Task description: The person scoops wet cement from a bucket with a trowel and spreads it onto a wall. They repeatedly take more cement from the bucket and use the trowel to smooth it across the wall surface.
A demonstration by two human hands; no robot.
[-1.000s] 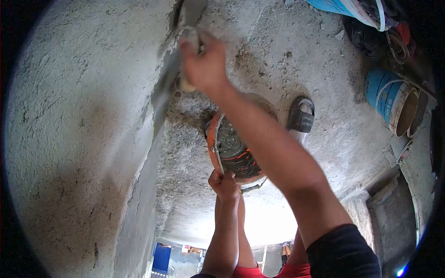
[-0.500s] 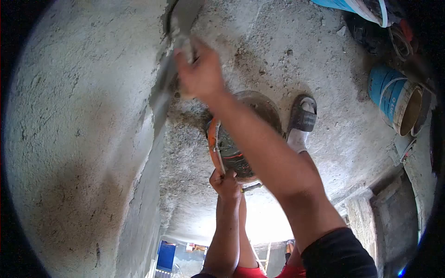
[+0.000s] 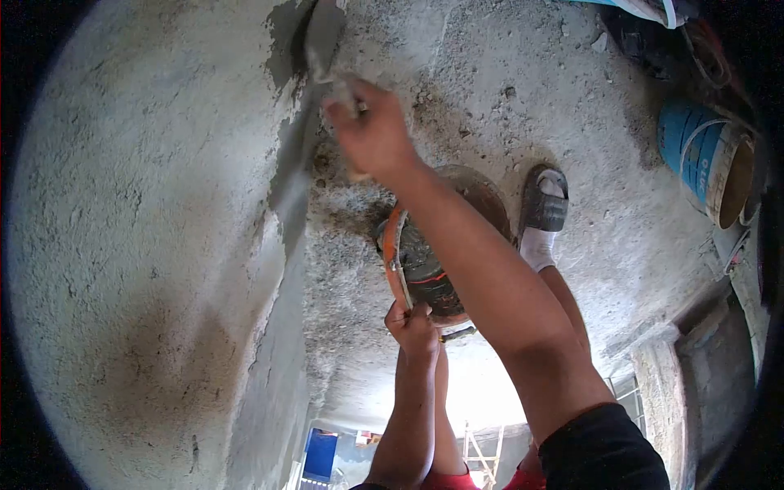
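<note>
My right hand [image 3: 371,131] is wrapped round the handle of a trowel [image 3: 325,37], slightly blurred. Its grey blade lies along the corner where the rough wall [image 3: 163,180] meets the floor, beside a strip of darker, smooth wet mortar [image 3: 292,175]. Lower down, my left hand [image 3: 412,327] is closed on the near end of a curved orange rim [image 3: 393,261]. That rim runs along the left side of a dark, round, dirty container [image 3: 425,273], partly hidden beneath my right forearm.
A sandalled foot [image 3: 545,200] stands right of the container on the gritty concrete floor [image 3: 457,73]. Farther right, a blue bucket [image 3: 694,159] lies tipped, its mouth facing right. Another blue-and-white bucket [image 3: 645,10] shows at the top edge. A wooden ladder [image 3: 483,457] stands at the bottom.
The view has shifted, so most things sit slightly farther right. More dark wet mortar shows on the wall beside the trowel. Both hands keep their grips.
</note>
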